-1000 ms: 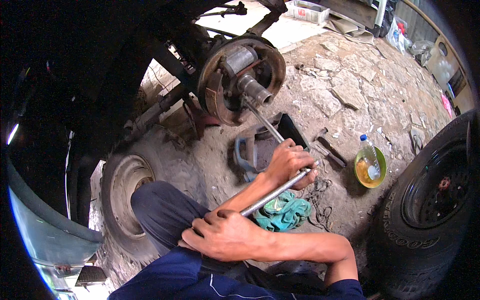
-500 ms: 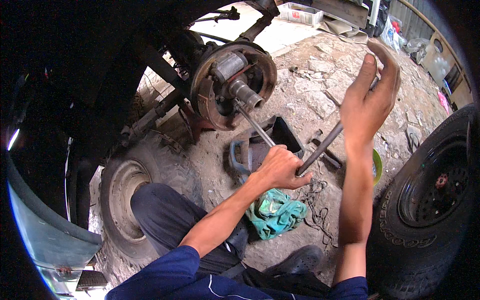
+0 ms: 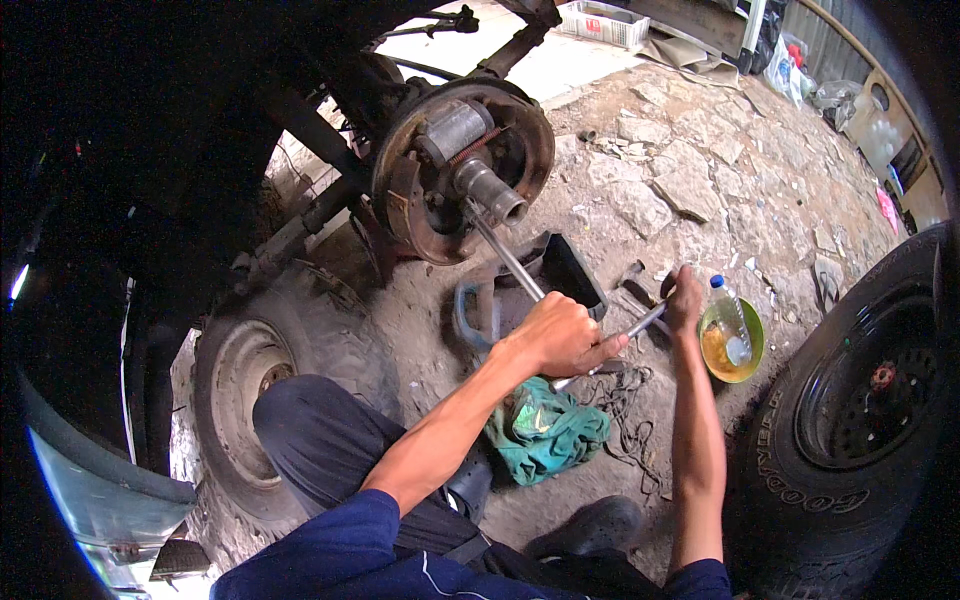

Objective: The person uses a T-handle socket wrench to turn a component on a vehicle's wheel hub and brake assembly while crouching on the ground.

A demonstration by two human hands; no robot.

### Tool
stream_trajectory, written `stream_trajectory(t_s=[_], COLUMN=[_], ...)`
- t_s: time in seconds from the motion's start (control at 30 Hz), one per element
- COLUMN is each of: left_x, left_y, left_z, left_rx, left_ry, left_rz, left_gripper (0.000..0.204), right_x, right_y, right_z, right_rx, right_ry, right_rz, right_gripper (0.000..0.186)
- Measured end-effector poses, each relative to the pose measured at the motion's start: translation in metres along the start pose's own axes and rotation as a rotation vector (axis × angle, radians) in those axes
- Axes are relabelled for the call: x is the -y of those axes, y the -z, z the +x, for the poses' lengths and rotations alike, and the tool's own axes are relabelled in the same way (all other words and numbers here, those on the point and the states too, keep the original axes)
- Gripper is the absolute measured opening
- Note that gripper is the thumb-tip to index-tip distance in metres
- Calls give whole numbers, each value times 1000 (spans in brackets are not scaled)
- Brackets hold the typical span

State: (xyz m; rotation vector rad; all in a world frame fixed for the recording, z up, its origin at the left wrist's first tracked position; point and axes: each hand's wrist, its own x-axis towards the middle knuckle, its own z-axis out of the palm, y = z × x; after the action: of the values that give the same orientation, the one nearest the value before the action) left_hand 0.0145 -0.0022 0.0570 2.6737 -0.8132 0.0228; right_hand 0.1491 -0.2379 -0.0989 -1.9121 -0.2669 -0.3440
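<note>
A long metal socket wrench (image 3: 518, 262) runs from the lower part of the exposed brake assembly (image 3: 405, 200), just under the hollow hub spindle (image 3: 490, 190), toward me. My left hand (image 3: 562, 335) is closed around its near end. Crosswise past that hand goes a metal bar (image 3: 640, 325). At the bar's right end, my right hand (image 3: 685, 302) is curled, fingers partly hidden. Below my left hand lies a crumpled green cloth (image 3: 545, 435). A dark open tray (image 3: 570, 275) sits on the ground behind it.
A green bowl (image 3: 755, 360) holding a plastic bottle (image 3: 728, 315) stands right of my right hand. One large tyre (image 3: 790, 520) is at the right, another wheel (image 3: 235, 400) at the left beside my knee. A white crate (image 3: 603, 25) sits far back on the stony ground.
My right hand, raised with fingers extended before, has come down and closed at the bar's end. The bar has swung lower. The bowl and bottle now show fully.
</note>
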Motion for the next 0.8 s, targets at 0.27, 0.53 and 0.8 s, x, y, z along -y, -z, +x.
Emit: stream_trajectory(t_s=[0.27, 0.53, 0.8], left_x=[7, 8, 27], left_y=[-2, -2, 7], left_z=[0, 4, -5], left_rx=[-280, -494, -544], left_ry=[-19, -90, -142], left_rz=[-73, -138, -158], left_gripper=[48, 30, 21], right_x=[-17, 72, 261], right_y=[-118, -164, -133], right_z=[-164, -281, -298], right_rx=[-121, -106, 147], right_ry=[-706, -870, -976], right_rz=[589, 705, 982], right_gripper=[64, 64, 55])
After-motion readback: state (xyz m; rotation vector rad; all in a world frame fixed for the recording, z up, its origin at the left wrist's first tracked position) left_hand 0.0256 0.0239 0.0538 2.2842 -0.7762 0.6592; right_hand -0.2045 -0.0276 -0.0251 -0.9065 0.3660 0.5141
